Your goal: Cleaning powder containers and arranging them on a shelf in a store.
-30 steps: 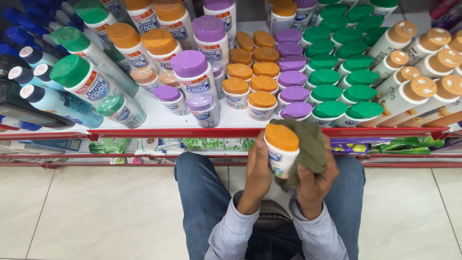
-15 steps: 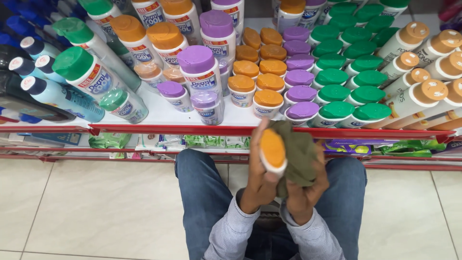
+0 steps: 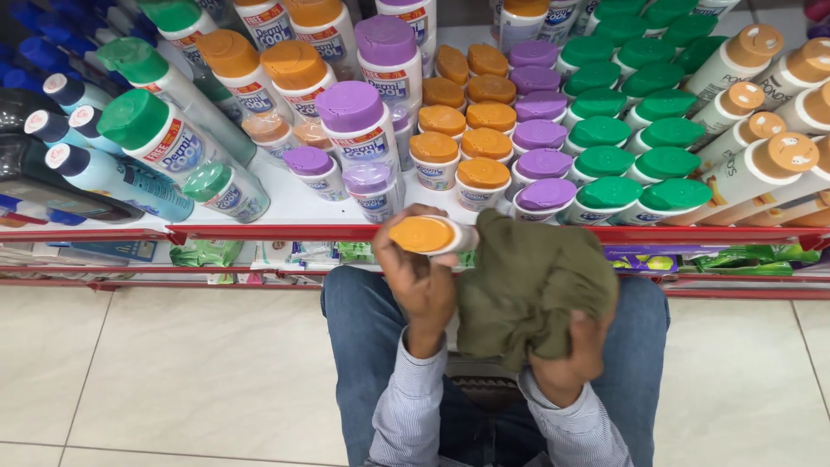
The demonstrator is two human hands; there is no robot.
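My left hand grips a white bottle with an orange cap, held over my knees just in front of the red shelf edge. My right hand holds an olive-green cloth bunched against the bottle's side; the cloth covers most of that hand and the bottle's body. Both hands are close together above my blue jeans.
The white shelf carries rows of bottles with orange caps, purple caps and green caps, plus tan-capped bottles at right and blue bottles at left. Lower shelves hold packets. Beige floor tiles lie below.
The bottle has tipped so its orange cap now faces up toward the camera, and it has shifted a little left. The cloth has spread wider over my right hand.
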